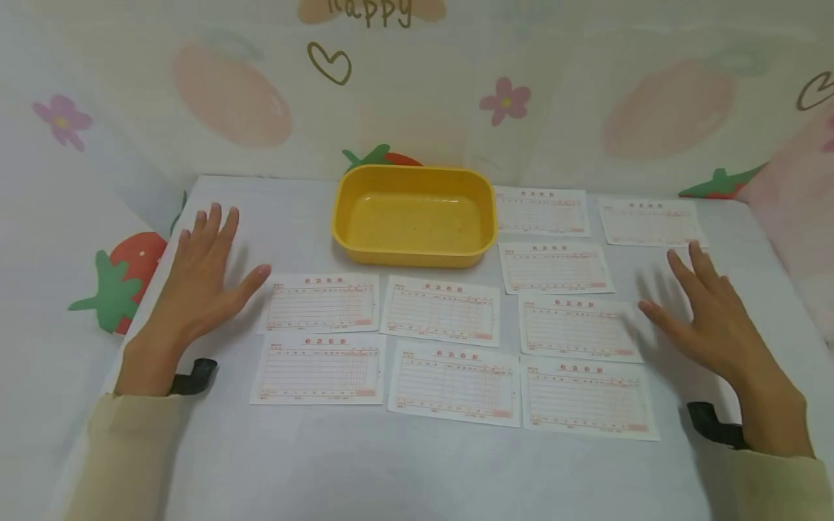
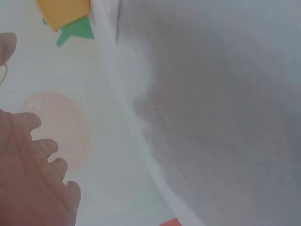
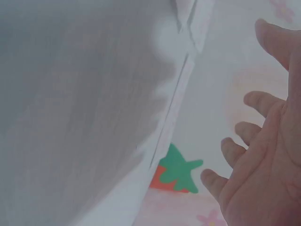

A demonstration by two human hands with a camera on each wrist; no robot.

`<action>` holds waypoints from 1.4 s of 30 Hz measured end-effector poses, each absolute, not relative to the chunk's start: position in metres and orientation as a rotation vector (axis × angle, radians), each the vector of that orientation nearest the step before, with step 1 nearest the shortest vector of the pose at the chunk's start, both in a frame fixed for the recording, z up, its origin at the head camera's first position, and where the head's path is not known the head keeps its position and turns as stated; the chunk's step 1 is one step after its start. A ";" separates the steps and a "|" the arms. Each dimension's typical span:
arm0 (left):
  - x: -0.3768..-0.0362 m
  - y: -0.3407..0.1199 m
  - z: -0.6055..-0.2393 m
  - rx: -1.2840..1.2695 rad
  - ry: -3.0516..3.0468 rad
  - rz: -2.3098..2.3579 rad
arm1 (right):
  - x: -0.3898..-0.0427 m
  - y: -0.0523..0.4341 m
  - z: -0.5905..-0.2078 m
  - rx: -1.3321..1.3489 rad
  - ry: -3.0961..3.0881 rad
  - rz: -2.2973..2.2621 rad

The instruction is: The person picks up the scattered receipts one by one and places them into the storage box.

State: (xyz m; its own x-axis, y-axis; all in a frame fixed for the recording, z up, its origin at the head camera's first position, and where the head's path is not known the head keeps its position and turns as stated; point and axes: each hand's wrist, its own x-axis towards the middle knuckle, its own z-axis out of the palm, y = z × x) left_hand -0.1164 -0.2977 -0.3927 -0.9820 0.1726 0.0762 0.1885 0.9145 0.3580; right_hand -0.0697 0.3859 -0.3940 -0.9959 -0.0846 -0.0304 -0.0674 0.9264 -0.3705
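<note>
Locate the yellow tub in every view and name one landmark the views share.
Head: the yellow tub sits at the table's far middle, beyond the paper slips.
Left wrist: a yellow-orange corner at top left may be it; too blurred to tell.
Right wrist: not in it.
Shared landmark: the white table's edge against the fruit-print cloth.

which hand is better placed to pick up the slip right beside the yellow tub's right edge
Right hand, probably: it hovers open beside the right-hand slips, near that slip. The left hand lies across the table, left of the yellow tub.
</note>
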 end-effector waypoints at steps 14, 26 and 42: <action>-0.138 -0.266 -0.388 -0.369 -3.037 -0.702 | -0.025 0.364 -0.394 -0.272 3.061 -0.791; -0.168 -0.238 -0.383 -0.472 -3.060 -0.847 | 0.015 0.351 -0.403 -0.370 3.078 -0.783; -0.211 -0.193 -0.387 -0.670 -3.089 -0.874 | 0.043 0.335 -0.413 -0.424 3.092 -0.807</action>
